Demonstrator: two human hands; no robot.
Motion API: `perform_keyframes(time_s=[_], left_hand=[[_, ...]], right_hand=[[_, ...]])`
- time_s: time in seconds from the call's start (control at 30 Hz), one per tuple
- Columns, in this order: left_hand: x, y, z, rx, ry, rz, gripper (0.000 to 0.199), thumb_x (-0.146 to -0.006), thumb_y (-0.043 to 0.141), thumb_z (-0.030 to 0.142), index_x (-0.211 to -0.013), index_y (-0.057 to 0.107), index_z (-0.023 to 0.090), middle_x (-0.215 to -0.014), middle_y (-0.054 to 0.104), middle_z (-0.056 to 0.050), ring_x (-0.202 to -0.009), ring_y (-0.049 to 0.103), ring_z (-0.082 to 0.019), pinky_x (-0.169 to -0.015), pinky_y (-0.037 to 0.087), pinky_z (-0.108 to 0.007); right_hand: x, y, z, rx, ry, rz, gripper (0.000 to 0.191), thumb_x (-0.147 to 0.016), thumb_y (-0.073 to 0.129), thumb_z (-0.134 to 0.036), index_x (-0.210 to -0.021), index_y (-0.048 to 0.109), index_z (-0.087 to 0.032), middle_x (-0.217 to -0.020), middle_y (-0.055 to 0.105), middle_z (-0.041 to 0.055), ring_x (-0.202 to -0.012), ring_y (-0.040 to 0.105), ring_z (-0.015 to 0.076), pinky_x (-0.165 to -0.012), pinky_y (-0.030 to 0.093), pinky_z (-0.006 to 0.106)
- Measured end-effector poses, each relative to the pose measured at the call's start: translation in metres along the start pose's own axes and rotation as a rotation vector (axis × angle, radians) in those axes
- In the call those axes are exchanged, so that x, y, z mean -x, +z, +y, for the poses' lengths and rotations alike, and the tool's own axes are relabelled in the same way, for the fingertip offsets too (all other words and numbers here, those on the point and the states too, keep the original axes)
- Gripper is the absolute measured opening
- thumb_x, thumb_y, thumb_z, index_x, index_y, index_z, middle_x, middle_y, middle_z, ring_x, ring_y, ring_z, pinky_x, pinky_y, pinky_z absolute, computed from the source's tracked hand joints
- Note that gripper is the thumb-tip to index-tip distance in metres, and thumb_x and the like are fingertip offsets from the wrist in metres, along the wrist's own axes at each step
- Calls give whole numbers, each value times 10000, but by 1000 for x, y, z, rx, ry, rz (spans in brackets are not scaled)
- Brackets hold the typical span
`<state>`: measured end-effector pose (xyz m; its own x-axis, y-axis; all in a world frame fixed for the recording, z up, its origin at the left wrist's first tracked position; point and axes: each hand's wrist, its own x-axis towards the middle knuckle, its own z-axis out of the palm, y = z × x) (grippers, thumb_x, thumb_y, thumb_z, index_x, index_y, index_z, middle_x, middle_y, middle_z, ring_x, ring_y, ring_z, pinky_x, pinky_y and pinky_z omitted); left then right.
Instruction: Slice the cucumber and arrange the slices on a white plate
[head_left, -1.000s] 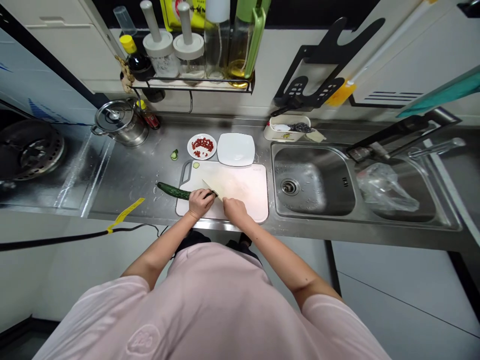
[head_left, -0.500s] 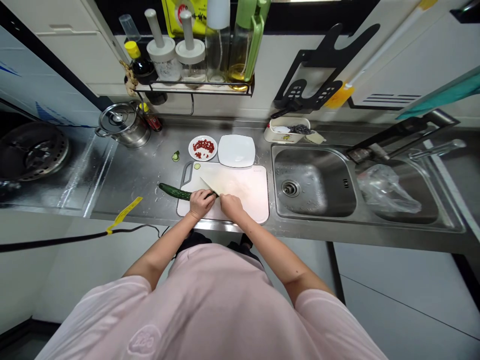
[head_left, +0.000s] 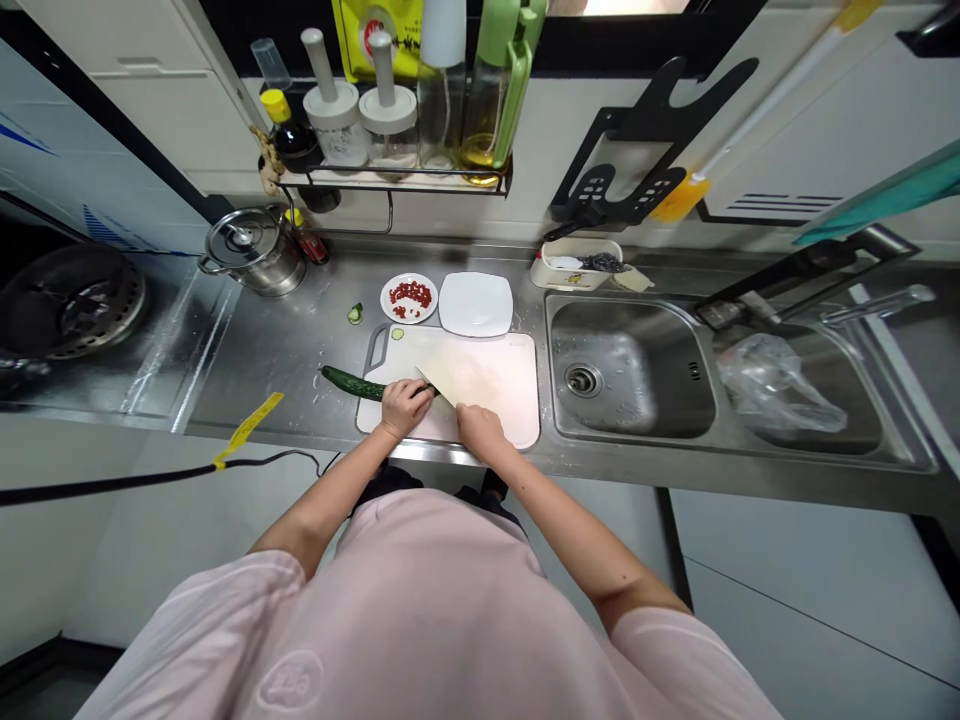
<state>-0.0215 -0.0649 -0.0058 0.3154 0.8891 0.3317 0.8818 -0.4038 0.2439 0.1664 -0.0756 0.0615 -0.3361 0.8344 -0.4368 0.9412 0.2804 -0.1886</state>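
Note:
A long dark green cucumber (head_left: 351, 383) lies across the left part of the white cutting board (head_left: 517, 385), its far end sticking out past the board's left edge. My left hand (head_left: 406, 407) is closed over the cucumber's right end. In my right hand (head_left: 480, 432) is a kitchen knife (head_left: 441, 381), gripped by its handle, which my fingers hide. The blade slants up and left, close beside the cucumber's right end; whether it touches is too small to tell. One pale cucumber slice (head_left: 397, 334) rests near the board's upper left corner.
Behind the board stand a small plate (head_left: 409, 314) of chopped red pieces and a white square plate (head_left: 475, 303). Cucumber scraps (head_left: 355, 314) lie to the left. A steel pot (head_left: 255, 255) is at the back left, a sink (head_left: 630, 370) at the right. Overhead hangs a spice rack (head_left: 390, 183).
My right hand and the knife have shifted a little to the right and towards me. My left hand stays on the cucumber.

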Motion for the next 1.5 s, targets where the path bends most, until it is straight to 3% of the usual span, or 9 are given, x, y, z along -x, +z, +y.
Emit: perform_keyframes(time_s=[0.2,0.6,1.13,1.5], left_hand=[[0,0,0,10,-11,4,219,-876,484,353,-942,690,318,-1054,672,-15,-937,561,-200,-793,342,-370],[0,-1,0,2,16,41,206,-866,508,346,-960,686,302,-1031,668,-30,-931,554,-200,-791,345,-366],[-3,-6,3,34,-22,18,210,-874,492,347,-917,690,292,-1013,666,-39,-937,556,-194,-805,360,-360],[-5,-9,6,60,-68,-32,218,-874,487,341,-947,688,297,-1025,666,-37,-949,560,-196,-825,358,-363]], right_hand=[[7,3,3,-11,23,-13,237,-895,373,-139,-1017,576,-153,-936,669,114,-898,640,223,-733,433,278],[-22,-12,-20,-24,4,33,256,-878,369,-93,-1025,568,-159,-959,667,104,-913,638,197,-747,449,267],[13,-2,0,20,39,-34,273,-896,342,-113,-1064,555,-147,-969,658,132,-932,634,222,-764,447,297],[-11,-14,-15,-5,44,-14,252,-906,349,-115,-1029,567,-152,-967,662,128,-912,640,200,-751,447,271]])
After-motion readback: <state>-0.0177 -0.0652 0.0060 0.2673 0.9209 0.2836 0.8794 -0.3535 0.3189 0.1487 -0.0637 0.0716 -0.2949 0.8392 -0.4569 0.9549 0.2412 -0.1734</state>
